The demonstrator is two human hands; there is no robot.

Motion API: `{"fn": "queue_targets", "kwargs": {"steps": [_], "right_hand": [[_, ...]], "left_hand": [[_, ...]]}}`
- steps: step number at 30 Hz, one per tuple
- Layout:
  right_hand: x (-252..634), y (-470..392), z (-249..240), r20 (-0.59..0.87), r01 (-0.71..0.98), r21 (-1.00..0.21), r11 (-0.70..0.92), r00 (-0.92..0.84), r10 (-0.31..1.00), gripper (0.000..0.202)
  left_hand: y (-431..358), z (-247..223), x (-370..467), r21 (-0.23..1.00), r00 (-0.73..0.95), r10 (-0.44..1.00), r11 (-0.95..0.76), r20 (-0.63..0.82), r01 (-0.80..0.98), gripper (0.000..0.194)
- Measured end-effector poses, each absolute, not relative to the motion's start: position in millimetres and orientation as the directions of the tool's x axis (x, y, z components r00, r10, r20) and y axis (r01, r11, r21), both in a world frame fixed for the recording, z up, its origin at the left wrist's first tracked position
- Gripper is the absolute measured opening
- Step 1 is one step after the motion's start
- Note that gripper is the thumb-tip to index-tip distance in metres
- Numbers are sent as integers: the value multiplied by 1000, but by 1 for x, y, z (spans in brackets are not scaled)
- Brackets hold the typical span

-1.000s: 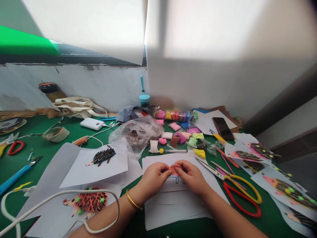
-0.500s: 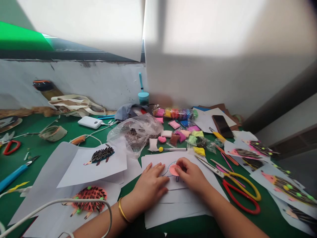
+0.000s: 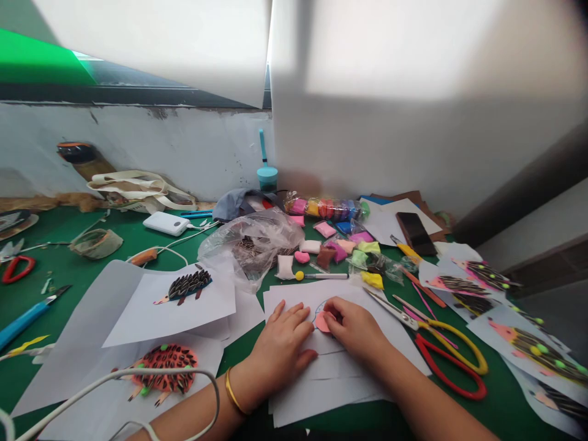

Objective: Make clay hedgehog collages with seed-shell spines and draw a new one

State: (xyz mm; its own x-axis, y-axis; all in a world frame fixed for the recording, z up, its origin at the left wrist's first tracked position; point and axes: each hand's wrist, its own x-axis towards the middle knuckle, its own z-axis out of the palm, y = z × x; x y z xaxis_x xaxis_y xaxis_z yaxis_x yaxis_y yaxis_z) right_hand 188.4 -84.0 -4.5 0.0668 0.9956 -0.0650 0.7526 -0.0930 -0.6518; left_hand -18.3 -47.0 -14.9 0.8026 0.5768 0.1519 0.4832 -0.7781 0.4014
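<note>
White paper lies in a stack on the green table, with a blue line drawing partly hidden under my hands. A flat pink clay piece rests over the drawing. My right hand pinches its right side between thumb and fingers. Flat on the paper's left part lies my left hand, fingers spread, its fingertips near the drawing's left side and holding nothing. A gold bangle circles the left wrist.
Scissors with red and yellow handles lie right of the paper. Behind it are clay packets, a marker and a plastic bag of seeds. Hedgehog pictures lie at both sides. A white cable crosses the left foreground.
The pink piece has moved slightly down on the drawing along with my right fingertips. My left hand stays on the paper. The whole view has shifted slightly.
</note>
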Motion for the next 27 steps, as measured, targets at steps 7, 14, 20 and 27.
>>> {"fn": "queue_targets", "kwargs": {"steps": [7, 14, 20, 27], "right_hand": [[190, -84, -6, -25, 720, -692, -49, 44, 999, 14], [191, -84, 0, 26, 544, -837, 55, -61, 998, 11], [188, -89, 5, 46, 486, -870, 82, -85, 995, 12], [188, -89, 2, 31, 423, -905, 48, -47, 998, 15]], "left_hand": [[-47, -11, -14, 428, 781, 599, -762, 178, 486, 53], [-41, 3, -7, 672, 622, 764, -554, 174, 492, 34], [-39, 16, 9, 870, 603, 797, -265, -46, 417, 23], [-39, 10, 13, 942, 589, 806, -148, -62, 302, 22]]}}
